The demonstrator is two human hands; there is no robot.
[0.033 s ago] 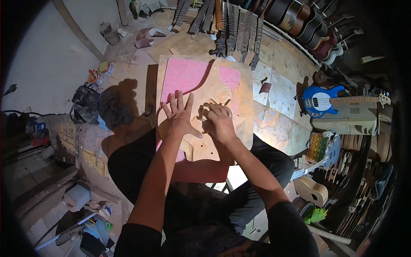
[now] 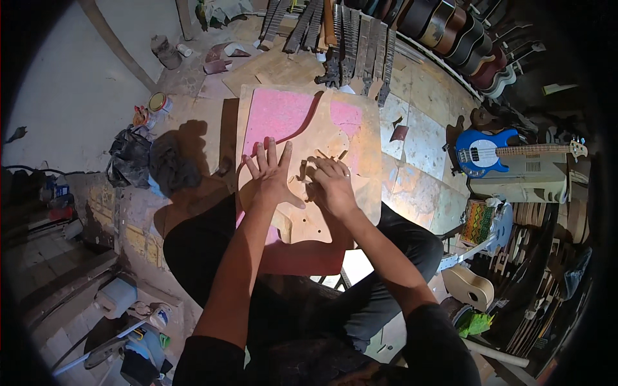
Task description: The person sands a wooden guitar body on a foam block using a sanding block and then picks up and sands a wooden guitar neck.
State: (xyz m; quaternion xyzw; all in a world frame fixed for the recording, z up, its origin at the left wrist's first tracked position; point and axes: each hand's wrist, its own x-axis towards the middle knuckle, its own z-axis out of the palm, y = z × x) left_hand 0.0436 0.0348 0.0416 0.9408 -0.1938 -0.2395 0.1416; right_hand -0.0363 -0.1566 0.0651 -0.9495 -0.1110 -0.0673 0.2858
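A light wooden guitar body (image 2: 331,135) with routed cavities and small holes lies over a pink-painted board (image 2: 283,109) in front of me. My left hand (image 2: 270,174) rests flat on the body's left part, fingers spread and thumb stretched to the right. My right hand (image 2: 328,183) is on the body beside the central cavities, its fingers curled; what is under or inside them is hidden. My black-clad legs are bent on either side of the board.
Guitar necks (image 2: 347,45) lie at the back, with hanging guitars (image 2: 444,32) upper right. A blue bass (image 2: 483,153) and an unfinished guitar body (image 2: 468,283) sit at right. At left are cans (image 2: 158,101), black bags (image 2: 129,157) and jugs (image 2: 116,299).
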